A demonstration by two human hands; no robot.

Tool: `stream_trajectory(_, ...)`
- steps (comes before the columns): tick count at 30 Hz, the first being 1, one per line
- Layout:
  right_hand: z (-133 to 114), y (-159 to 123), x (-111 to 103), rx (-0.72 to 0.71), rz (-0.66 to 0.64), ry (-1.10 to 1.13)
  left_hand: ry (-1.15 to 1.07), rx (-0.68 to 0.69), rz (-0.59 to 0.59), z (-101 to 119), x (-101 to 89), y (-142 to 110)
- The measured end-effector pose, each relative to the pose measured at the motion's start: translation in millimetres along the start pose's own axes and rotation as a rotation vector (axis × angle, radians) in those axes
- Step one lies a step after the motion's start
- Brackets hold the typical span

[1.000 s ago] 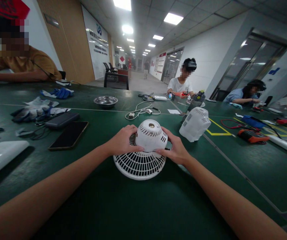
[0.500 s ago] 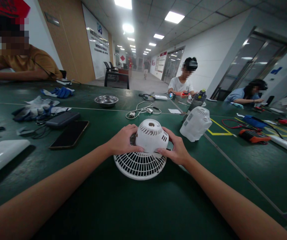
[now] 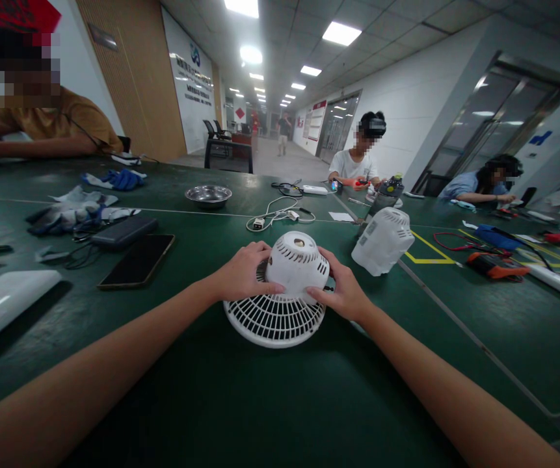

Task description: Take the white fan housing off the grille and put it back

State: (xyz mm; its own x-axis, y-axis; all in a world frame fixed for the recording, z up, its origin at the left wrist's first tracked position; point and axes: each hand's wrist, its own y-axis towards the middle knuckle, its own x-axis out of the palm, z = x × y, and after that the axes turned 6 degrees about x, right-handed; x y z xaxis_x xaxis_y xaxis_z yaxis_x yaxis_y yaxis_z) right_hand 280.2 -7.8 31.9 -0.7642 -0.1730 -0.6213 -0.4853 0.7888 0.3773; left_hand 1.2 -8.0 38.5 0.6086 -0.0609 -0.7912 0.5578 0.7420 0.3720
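A white fan motor cover (image 3: 295, 263), slotted around its top and with a small hole there, sits over a round white fan grille (image 3: 276, 325) lying on the green table. From the left side my left hand (image 3: 246, 272) grips the cover, thumb across its front. My right hand (image 3: 339, 285) holds the opposite side the same way, its thumb low on the front. The far fingers of both hands are partly hidden behind the cover. To the right stands a separate white plastic housing (image 3: 383, 242) with vent slots.
Left of me lie a black phone (image 3: 137, 261), a dark power bank (image 3: 124, 232) and work gloves (image 3: 67, 214). Farther back are a metal bowl (image 3: 208, 195) and a white cable (image 3: 280, 218). An orange multimeter (image 3: 497, 266) lies right. Several people sit around the table.
The cover tilts and shifts very slightly between my hands, the hole on its top changing look. Both hands keep their hold, and the grille stays nearly in place.
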Motion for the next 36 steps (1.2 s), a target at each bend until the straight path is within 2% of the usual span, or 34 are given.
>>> stream_trajectory(7,-3,2,-1,0.019,-0.022,0.024,0.002,-0.003,0.030,1,2.4,1)
stream_trajectory(19,-8,4,-1,-0.003,-0.048,0.028,0.080,0.014,-0.005,-1,2.7,2)
stream_trajectory(23,-5,4,0,-0.013,-0.017,-0.050,0.091,0.011,-0.025,3,0.0,2)
stream_trajectory(27,-8,2,0,-0.050,0.043,-0.203,0.031,0.026,0.034,6,-3.0,1)
stream_trajectory(30,-14,-2,3,-0.007,-0.029,-0.141,-0.062,0.045,0.079,6,-2.8,0)
stream_trajectory(33,-21,-5,5,0.024,-0.104,-0.051,-0.175,0.125,0.052,7,0.3,-1)
stream_trajectory(36,-24,-5,4,0.018,-0.138,0.001,-0.181,0.159,0.059,10,3.9,-2)
